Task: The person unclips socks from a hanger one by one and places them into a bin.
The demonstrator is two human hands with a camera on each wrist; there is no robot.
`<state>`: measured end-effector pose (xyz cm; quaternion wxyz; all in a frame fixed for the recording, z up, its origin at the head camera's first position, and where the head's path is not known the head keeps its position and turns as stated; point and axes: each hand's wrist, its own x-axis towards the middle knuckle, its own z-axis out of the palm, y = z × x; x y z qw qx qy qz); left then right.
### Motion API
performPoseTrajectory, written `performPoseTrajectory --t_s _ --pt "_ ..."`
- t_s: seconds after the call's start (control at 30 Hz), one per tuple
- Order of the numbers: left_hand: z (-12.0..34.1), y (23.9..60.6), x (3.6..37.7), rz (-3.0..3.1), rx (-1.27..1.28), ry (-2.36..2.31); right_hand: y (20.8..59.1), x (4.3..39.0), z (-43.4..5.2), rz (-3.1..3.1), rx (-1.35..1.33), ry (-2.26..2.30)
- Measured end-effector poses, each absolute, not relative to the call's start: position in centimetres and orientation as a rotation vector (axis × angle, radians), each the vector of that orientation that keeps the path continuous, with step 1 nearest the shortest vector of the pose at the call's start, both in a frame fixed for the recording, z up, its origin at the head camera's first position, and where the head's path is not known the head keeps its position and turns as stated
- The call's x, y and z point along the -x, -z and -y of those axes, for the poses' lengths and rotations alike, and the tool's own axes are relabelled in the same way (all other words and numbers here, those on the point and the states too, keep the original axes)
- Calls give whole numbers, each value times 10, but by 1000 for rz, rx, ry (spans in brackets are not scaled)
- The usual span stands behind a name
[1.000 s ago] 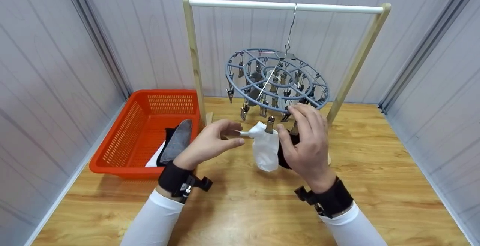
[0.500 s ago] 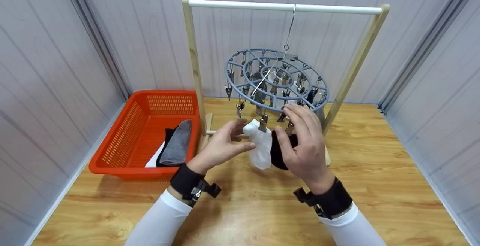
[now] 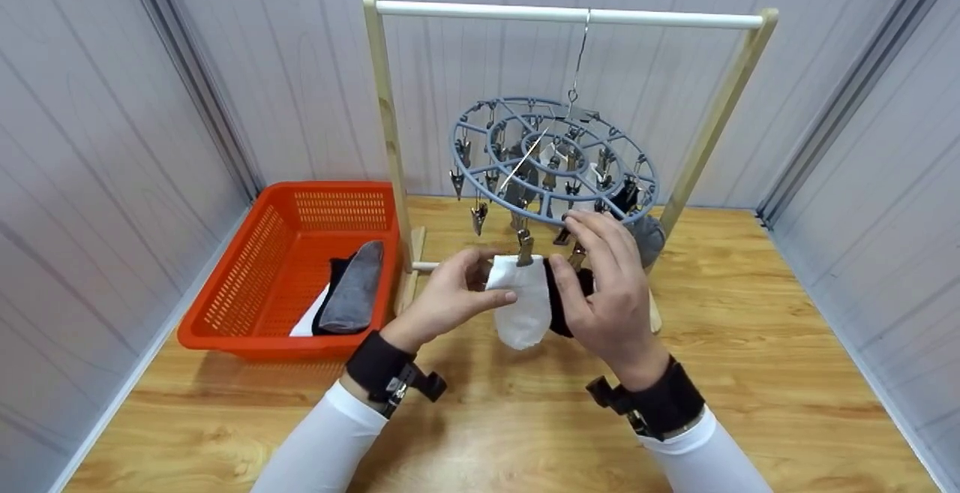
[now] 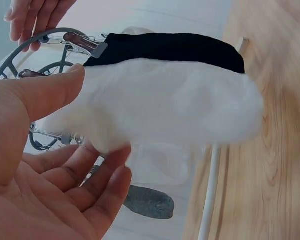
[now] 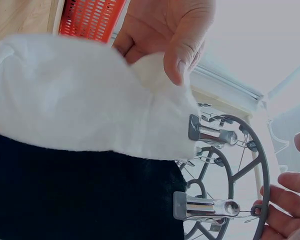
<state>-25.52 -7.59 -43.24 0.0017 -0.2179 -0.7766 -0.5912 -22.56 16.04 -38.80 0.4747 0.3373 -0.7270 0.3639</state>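
Observation:
A white sock [image 3: 523,305] hangs by its cuff from a metal clip [image 3: 526,251] at the front of a round grey-blue clip hanger [image 3: 487,191]. My left hand [image 3: 459,294] holds the sock's left edge near the cuff, thumb in front and fingers behind; the right wrist view shows the thumb over the white fabric. Right beside it, a black sock [image 5: 80,195] hangs from another clip [image 5: 205,206]. My right hand [image 3: 611,298] is at the hanger's front rim, fingers loosely extended with fingertips right at the ring, and partly covers the black sock in the head view.
A wooden stand with a white bar [image 3: 480,8] carries the hanger, which tilts toward me. Other socks, including a grey one [image 3: 649,238], hang farther back. At left, an orange basket [image 3: 225,283] holds a grey sock [image 3: 352,290] and black and white fabric.
My left hand has moved right and come onto the white sock's edge. The sock has shifted slightly left and now hangs straighter. The hanger has turned a little; my right hand has barely moved.

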Motion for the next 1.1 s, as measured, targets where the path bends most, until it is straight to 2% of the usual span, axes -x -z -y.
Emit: performPoseTrajectory --t_s 0.33,0.7,1.1 --pt "78 429 252 2443 753 1869 387 225 -160 1768 -826 -877" --pt "82 428 252 2474 721 1845 386 223 -156 1599 -853 -922" --pt "83 424 249 2448 742 1865 398 226 -159 1897 -857 -897"
